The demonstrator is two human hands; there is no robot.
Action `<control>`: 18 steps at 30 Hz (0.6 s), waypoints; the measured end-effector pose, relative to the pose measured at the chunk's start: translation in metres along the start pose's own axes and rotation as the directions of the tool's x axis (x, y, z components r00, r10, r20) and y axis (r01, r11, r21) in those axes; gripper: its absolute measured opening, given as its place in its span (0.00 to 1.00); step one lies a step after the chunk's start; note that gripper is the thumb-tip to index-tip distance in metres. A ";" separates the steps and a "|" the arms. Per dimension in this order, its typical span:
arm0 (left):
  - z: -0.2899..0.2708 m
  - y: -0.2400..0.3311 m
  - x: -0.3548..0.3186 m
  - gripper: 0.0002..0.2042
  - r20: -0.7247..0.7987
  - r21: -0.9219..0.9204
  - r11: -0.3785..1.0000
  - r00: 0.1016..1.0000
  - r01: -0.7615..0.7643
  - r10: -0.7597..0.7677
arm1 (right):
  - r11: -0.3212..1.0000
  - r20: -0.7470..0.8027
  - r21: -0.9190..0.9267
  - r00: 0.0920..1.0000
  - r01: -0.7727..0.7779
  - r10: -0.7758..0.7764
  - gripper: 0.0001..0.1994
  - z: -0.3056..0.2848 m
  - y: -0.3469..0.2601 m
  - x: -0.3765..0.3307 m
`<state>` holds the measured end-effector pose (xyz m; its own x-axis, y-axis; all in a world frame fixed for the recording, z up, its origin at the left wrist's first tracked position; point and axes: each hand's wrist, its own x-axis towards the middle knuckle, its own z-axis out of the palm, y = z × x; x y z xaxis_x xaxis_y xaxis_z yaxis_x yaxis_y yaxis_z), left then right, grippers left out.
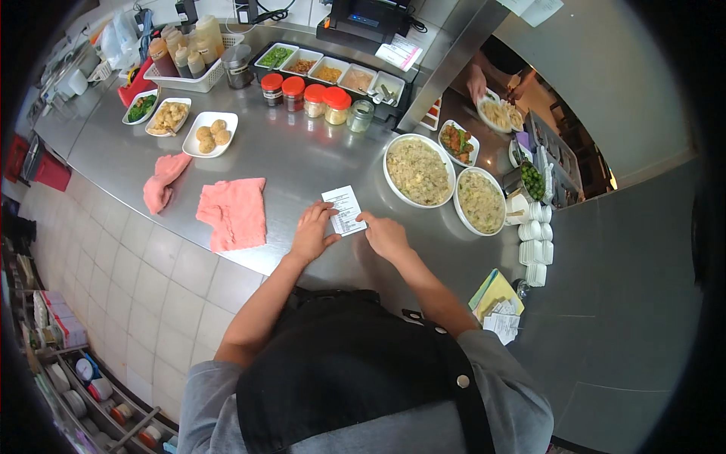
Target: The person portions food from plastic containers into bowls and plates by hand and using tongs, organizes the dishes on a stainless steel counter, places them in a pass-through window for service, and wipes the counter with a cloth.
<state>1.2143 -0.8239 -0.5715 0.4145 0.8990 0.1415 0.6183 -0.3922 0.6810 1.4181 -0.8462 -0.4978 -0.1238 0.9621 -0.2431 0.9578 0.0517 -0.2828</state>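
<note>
A small printed paper slip lies on the steel counter in front of me. My left hand rests flat beside it, fingers stretched out and their tips at the slip's left edge. At the opposite edge, my right hand has its fingers curled, with the index finger and thumb side at the paper. Two pink cloths, one spread and one bunched, lie left of my hands. Two large white bowls of fried rice, one nearer the slip and another beyond it, stand to the right.
Red-lidded jars line the back below a topping tray. Small dishes, one with round balls, sit at the back left. Stacked white cups stand right. Another person's hand holds a plate behind the post.
</note>
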 end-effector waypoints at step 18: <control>0.006 0.004 0.001 0.31 0.013 -0.048 0.996 0.997 0.081 -0.081 | 0.993 0.078 0.088 0.995 -0.074 0.067 0.16 0.008 -0.001 0.001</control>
<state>1.2211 -0.8259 -0.5736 0.3720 0.9251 0.0768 0.6174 -0.3084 0.7237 1.4151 -0.8478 -0.5052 -0.0788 0.9396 -0.3332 0.9377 -0.0436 -0.3448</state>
